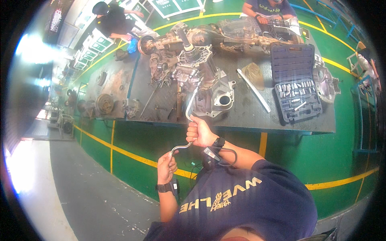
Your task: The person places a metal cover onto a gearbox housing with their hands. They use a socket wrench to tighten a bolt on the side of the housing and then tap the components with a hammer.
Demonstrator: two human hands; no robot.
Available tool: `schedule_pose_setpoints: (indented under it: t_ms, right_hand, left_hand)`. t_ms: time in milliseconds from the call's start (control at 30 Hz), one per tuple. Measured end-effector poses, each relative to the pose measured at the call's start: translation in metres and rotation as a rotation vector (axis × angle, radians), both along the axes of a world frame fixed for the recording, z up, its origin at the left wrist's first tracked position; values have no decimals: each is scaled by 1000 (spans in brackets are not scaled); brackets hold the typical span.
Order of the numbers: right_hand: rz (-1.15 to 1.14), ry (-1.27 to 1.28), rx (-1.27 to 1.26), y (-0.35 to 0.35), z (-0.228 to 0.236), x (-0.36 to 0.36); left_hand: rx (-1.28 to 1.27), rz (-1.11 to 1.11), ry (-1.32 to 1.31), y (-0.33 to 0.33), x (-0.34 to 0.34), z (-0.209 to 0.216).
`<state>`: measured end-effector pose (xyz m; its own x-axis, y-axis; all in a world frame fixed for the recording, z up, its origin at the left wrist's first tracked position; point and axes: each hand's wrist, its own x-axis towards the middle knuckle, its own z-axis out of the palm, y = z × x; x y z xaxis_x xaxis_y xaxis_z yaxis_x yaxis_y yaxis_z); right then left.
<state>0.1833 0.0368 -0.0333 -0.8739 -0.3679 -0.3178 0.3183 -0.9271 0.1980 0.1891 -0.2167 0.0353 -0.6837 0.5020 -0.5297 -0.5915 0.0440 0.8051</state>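
Observation:
My left hand (166, 168) is closed around the near end of a cranked steel speed brace (190, 107). Farther up the same tool, my right hand (201, 132) grips its bent middle. The brace reaches away from me to a grey metal gearbox (204, 105) on the bench, its far end against or close to the housing's side; I cannot make out the exact contact. An upright shaft (185, 39) rises from a ribbed part on top of the gearbox. A round opening shows in the flange at the gearbox's near right.
An open socket case (286, 116) lies on the dark workbench (245, 122), right of a long metal bar (254, 90). A greasy axle assembly (237, 34) spans the back. Discs (104, 103) sit at left. Two people (114, 24) work across the bench.

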Motion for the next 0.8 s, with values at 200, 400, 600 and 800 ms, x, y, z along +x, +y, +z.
schedule_pose_setpoints:
  t_ms: [200, 400, 600, 800]
  right_hand:
    - [-44, -17, 11, -17, 2, -16]
    - [-107, -47, 68, -32, 8, -34]
    - [-227, -155, 104, -55, 38, -60]
    - [-266, -187, 321, -56, 30, -59]
  left_hand:
    - [1, 47, 23, -16, -27, -13]
    - [50, -37, -42, -35, -64, -30]
    - [244, -29, -355, -50, -81, -71]
    - [201, -83, -434, -46, -92, -50]
